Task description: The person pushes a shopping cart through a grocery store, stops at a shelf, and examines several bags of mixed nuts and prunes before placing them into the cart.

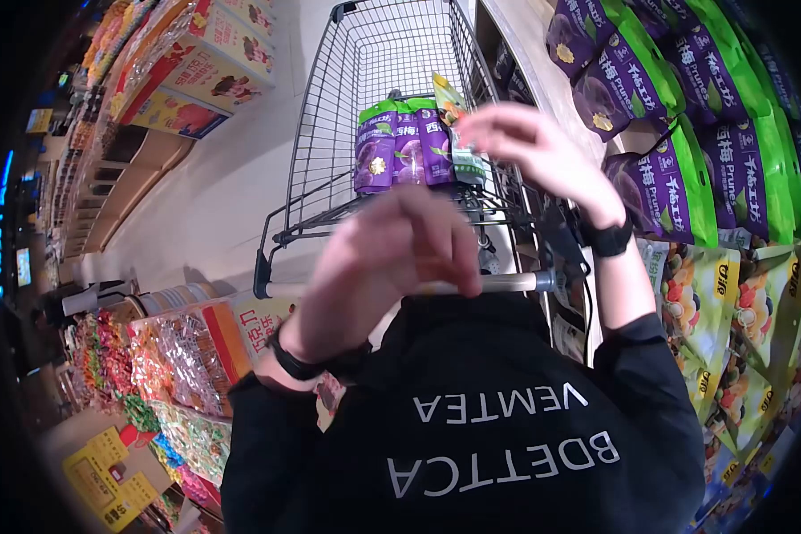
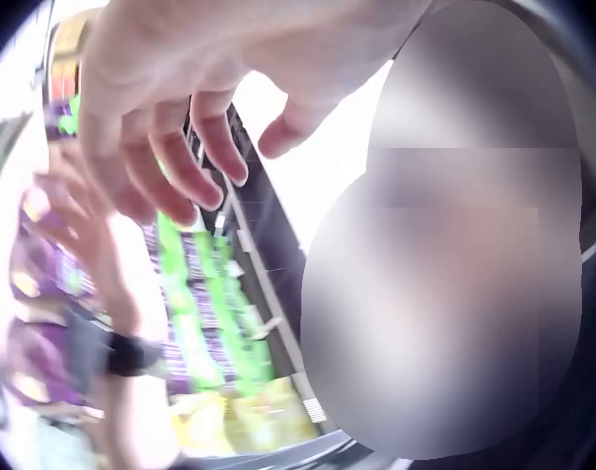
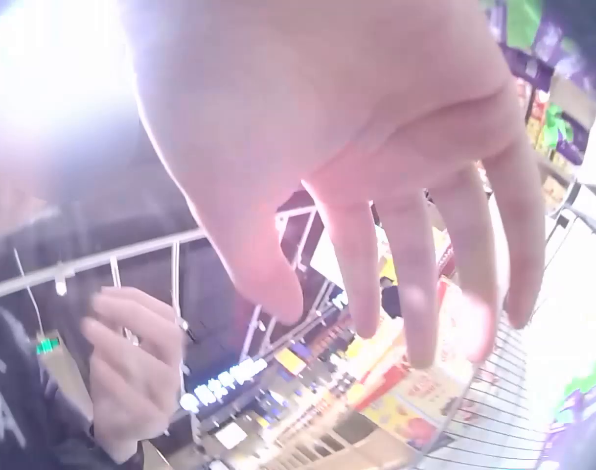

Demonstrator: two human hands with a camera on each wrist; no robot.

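Observation:
My left hand (image 1: 400, 240), blurred, hangs above the cart's handle with nothing visible in its grasp; in the left wrist view its bent fingers (image 2: 185, 166) are spread loosely. Raised over the right side of the cart (image 1: 325, 125) is my right hand (image 1: 543, 151). The right wrist view shows this hand (image 3: 366, 147) with fingers extended and apart, holding nothing. Several purple prune bags (image 1: 409, 156) stand side by side in the cart. A green and yellow bag (image 1: 468, 167) leans beside them, partly hidden near the right hand; whether they touch cannot be told.
Purple and green prune bags (image 1: 737, 169) and yellow-green bags (image 1: 743, 303) fill the display on the right. Red and yellow boxes (image 1: 206, 71) line the left side, above wrapped sweets (image 1: 178, 356). A yellow price sign (image 1: 111, 476) stands at the lower left.

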